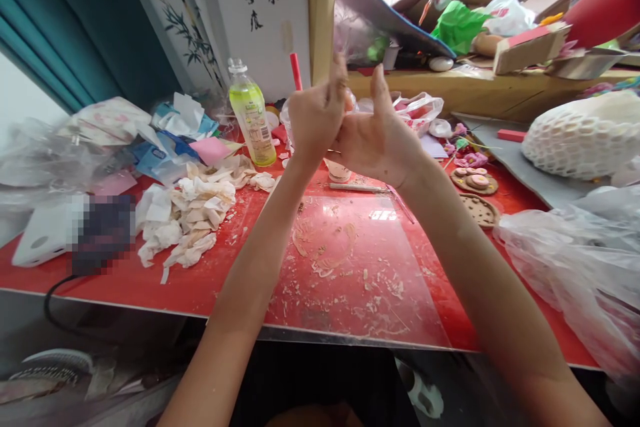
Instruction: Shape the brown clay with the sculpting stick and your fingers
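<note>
Both bare hands are raised and touching above the far part of the red table. My left hand is closed, its back toward me and its thumb pointing up; whatever it may grip is hidden. My right hand shows its palm, thumb stretched upward and apart, with its other fingers reaching toward the left hand and partly hidden. Below the hands stands a small whitish cup-like thing. A thin stick-like tool lies just in front of it. Under my forearms, a clear sheet is strewn with pale clay-like crumbs and smears.
Left are crumpled tissues, a bottle of yellow-green drink, a white device and plastic wrappers. Right are round cookie-like pieces, a clear plastic bag and a white foam-netted bundle. A cluttered sill runs behind.
</note>
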